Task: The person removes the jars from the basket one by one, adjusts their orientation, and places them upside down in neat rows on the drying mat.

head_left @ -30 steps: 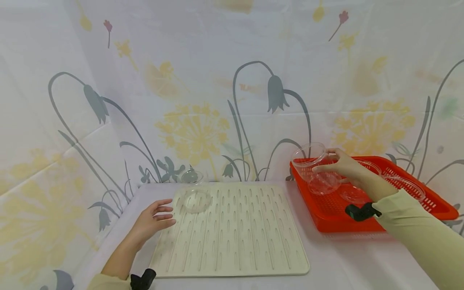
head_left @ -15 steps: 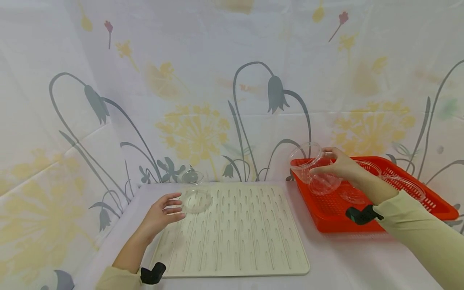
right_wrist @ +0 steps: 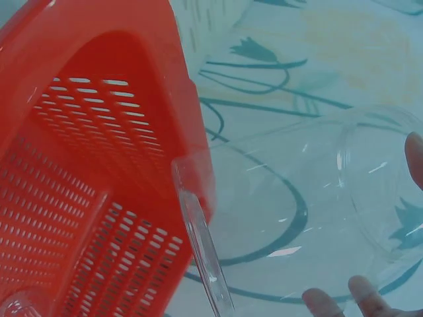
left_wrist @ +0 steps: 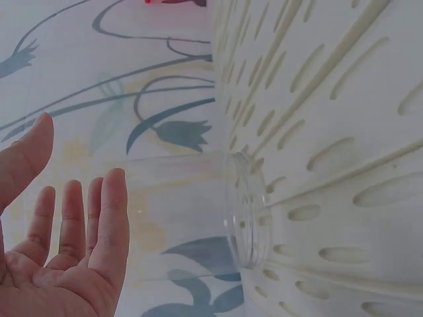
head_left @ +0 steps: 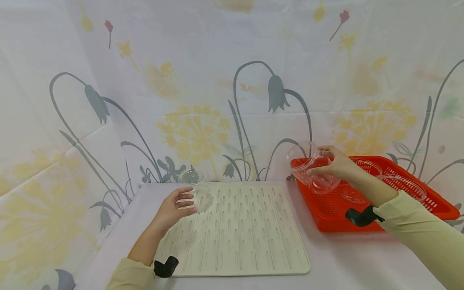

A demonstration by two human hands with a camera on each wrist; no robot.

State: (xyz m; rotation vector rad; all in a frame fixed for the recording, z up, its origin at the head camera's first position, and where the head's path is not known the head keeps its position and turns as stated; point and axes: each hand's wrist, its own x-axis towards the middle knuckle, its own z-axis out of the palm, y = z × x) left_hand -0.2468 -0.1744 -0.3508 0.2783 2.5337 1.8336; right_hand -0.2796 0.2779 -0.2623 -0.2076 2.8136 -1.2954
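The right hand [head_left: 335, 165] grips one clear plastic cup [head_left: 303, 159] above the red basket [head_left: 438, 205] holding three clear lids, while the left hand [head_left: 174, 207], fingers spread, nears two more on the drying mat [head_left: 246, 241].

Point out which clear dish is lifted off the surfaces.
The clear dish gripped by the right hand, above the red tray; the others rest in the tray or on the mat.

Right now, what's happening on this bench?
A person works with clear dishes at a covered table. The right hand grips a clear round dish, tilted on its side, above the near-left corner of the red perforated basket, which holds more clear dishes. The left hand, fingers relaxed, reaches toward a clear shallow dish lying on the cream ridged drying mat; contact is unclear.
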